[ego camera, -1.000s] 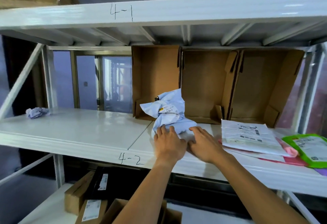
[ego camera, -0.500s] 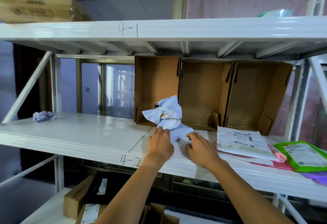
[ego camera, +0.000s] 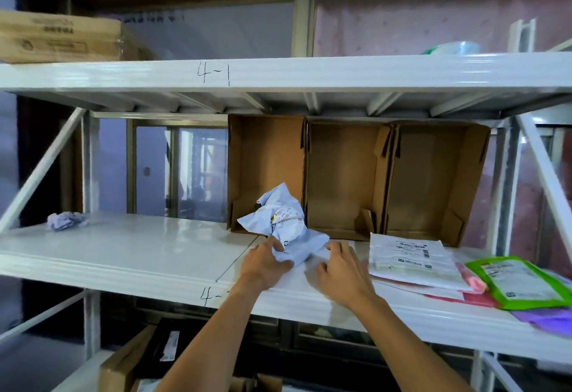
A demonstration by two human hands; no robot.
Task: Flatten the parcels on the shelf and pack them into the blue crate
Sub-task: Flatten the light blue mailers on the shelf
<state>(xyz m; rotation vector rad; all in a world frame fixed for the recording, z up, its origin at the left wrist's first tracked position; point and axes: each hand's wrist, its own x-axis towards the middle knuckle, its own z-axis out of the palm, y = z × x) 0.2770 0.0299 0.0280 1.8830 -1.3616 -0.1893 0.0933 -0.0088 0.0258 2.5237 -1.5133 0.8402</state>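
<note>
A crumpled pale-blue parcel bag (ego camera: 286, 224) with a white label stands bunched up on the white shelf (ego camera: 139, 252), in front of the cardboard boxes. My left hand (ego camera: 266, 263) grips its lower left edge. My right hand (ego camera: 342, 267) rests on the shelf just right of the bag, fingers spread, touching its lower right corner. A second crumpled pale-blue parcel (ego camera: 65, 220) lies far left on the same shelf. Flat parcels lie at the right: a white one (ego camera: 411, 257) on pink ones (ego camera: 470, 281), a green one (ego camera: 520, 280) and a purple one (ego camera: 554, 320). No blue crate is in view.
Three open cardboard boxes (ego camera: 349, 174) lie on their sides at the back of the shelf. The upper shelf (ego camera: 278, 72) marked 4-1 carries a flat carton (ego camera: 58, 37) at left. Cardboard boxes (ego camera: 130, 363) sit on the level below.
The view has tilted upward and pulled back. My left hand has shifted to the bag's lower left edge and my right hand has slid slightly right; the bag stays bunched up.
</note>
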